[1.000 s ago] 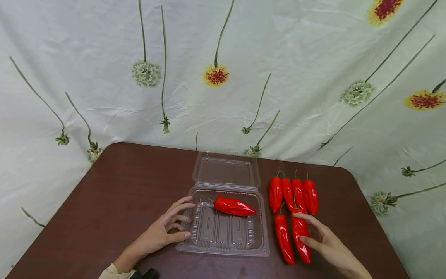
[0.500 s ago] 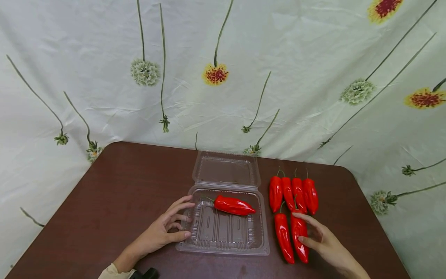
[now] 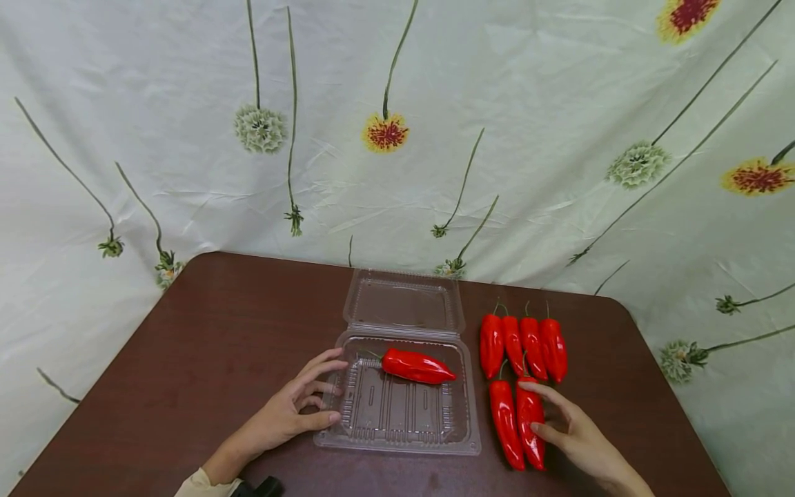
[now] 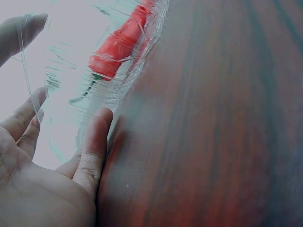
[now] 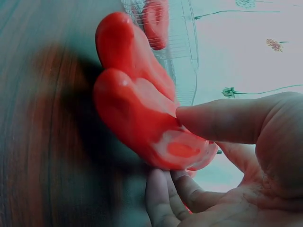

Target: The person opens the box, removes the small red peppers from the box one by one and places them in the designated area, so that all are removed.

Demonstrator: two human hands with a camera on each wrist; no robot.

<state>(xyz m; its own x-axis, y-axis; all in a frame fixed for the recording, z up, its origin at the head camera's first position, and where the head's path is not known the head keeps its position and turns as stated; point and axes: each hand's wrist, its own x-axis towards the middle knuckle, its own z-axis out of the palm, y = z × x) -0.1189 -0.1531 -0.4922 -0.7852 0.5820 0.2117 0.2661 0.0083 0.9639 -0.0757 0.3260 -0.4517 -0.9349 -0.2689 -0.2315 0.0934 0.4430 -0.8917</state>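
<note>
A clear plastic clamshell container (image 3: 397, 442) lies with its lid (image 3: 404, 304) folded back. Inside its base is one red chili pepper (image 3: 417, 366), stem toward the left. My left hand (image 3: 282, 411) rests along the container's left side, fingers spread and fairly straight against the wall; the left wrist view shows the fingers (image 4: 97, 142) at that wall. On the right, my right hand (image 3: 574, 428) pinches a red chili pepper (image 3: 529, 421) between thumb and fingers, low at the table. In the right wrist view the thumb (image 5: 218, 120) lies on this pepper's side, and another pepper (image 5: 125, 45) touches it.
Just left of the pinched pepper lies another red pepper (image 3: 506, 424). Several more red peppers (image 3: 553, 351) form a row behind, stems pointing away. The dark brown table (image 3: 248, 331) meets a white flowered cloth (image 3: 528, 103) at its back edge.
My right hand has shifted slightly left, and the pepper's lower end has swung left against its neighbour. The left hand and container stay put.
</note>
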